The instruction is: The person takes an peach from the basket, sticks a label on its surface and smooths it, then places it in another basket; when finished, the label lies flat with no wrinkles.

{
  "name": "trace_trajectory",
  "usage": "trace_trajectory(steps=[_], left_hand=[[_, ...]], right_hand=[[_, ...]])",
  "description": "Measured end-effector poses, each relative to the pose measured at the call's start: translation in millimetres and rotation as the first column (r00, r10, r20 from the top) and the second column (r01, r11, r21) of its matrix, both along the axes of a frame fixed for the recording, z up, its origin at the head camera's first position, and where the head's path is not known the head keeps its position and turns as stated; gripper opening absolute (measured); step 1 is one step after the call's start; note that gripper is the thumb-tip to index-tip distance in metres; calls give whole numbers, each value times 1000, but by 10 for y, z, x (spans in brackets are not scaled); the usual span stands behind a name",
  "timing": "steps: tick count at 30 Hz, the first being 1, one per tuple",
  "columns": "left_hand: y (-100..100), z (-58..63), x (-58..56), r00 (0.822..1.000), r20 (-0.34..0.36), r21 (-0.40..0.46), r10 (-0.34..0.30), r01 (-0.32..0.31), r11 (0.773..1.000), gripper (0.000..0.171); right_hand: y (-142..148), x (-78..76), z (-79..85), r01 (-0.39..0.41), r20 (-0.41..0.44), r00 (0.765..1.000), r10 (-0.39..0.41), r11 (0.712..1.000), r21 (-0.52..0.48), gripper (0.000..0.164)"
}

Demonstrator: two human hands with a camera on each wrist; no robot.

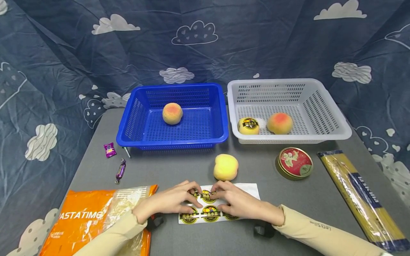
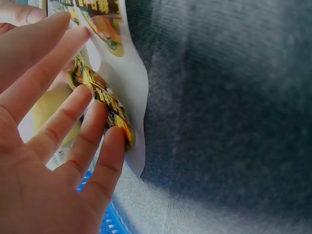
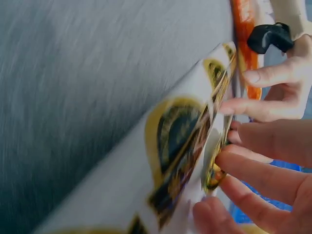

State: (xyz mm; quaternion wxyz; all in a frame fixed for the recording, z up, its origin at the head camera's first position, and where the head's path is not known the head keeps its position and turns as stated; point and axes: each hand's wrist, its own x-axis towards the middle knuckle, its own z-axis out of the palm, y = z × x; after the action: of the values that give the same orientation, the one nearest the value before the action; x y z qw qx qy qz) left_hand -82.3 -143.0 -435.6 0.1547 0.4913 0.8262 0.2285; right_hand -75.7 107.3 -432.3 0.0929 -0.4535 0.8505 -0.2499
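A white sheet of round black-and-gold fruit stickers (image 1: 253, 190) lies on the table in front of both hands. My left hand (image 1: 174, 200) rests on its left part; in the left wrist view the fingers (image 2: 78, 129) are nearly straight, with tips against the printed stickers. With thumb and fingers, my right hand (image 1: 240, 201) pinches a sticker (image 3: 214, 175) in the upper row, whose edge stands up from the sheet in the right wrist view. Just behind the sheet sits a bare yellow peach (image 1: 226, 167).
A blue basket (image 1: 173, 143) holds one peach (image 1: 172, 113). The white basket (image 1: 294, 137) holds a stickered peach (image 1: 248, 126) and a plain one (image 1: 280, 123). Around stand a red tin (image 1: 294, 162), a spaghetti pack (image 1: 362, 199), an orange pasta bag (image 1: 83, 217) and purple candies (image 1: 120, 171).
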Motion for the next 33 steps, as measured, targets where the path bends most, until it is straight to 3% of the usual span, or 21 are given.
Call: trace_trajectory(steps=[8, 12, 14, 17, 20, 23, 26, 29, 31, 33], left_hand=[[0, -7, -1, 1000, -2, -22, 3, -3, 1000, 25], [4, -1, 2, 1000, -11, -24, 4, -4, 1000, 25], [13, 9, 0, 1000, -8, -27, 6, -6, 1000, 24], [31, 34, -17, 1000, 12, -28, 14, -14, 1000, 22], [66, 79, -65, 999, 38, -1, 33, -33, 999, 22], [138, 136, -156, 997, 48, 97, 63, -67, 993, 25], [245, 196, -264, 990, 64, 244, 123, -135, 960, 27], [359, 209, -363, 974, 100, 366, 202, -224, 903, 29], [437, 200, -416, 962, 121, 407, 245, -274, 872, 31], [513, 180, -460, 951, 127, 415, 283, -311, 855, 31]], right_hand=[[-9, -8, -1, 29, 83, 996, -20, 993, -111, 25], [12, -39, 69, 89, 108, 992, -66, 972, -216, 21], [37, -89, 127, 146, 124, 986, -114, 943, -298, 19], [82, -207, 210, 248, 168, 967, -194, 875, -417, 19], [117, -314, 362, 348, 273, 932, -238, 798, -492, 19], [149, -404, 486, 431, 393, 886, -246, 749, -503, 18], [180, -469, 512, 492, 459, 846, -272, 730, -474, 16], [207, -505, 479, 534, 494, 816, -299, 717, -448, 16], [224, -515, 458, 550, 506, 805, -310, 711, -438, 16], [239, -518, 442, 561, 507, 797, -327, 711, -424, 16]])
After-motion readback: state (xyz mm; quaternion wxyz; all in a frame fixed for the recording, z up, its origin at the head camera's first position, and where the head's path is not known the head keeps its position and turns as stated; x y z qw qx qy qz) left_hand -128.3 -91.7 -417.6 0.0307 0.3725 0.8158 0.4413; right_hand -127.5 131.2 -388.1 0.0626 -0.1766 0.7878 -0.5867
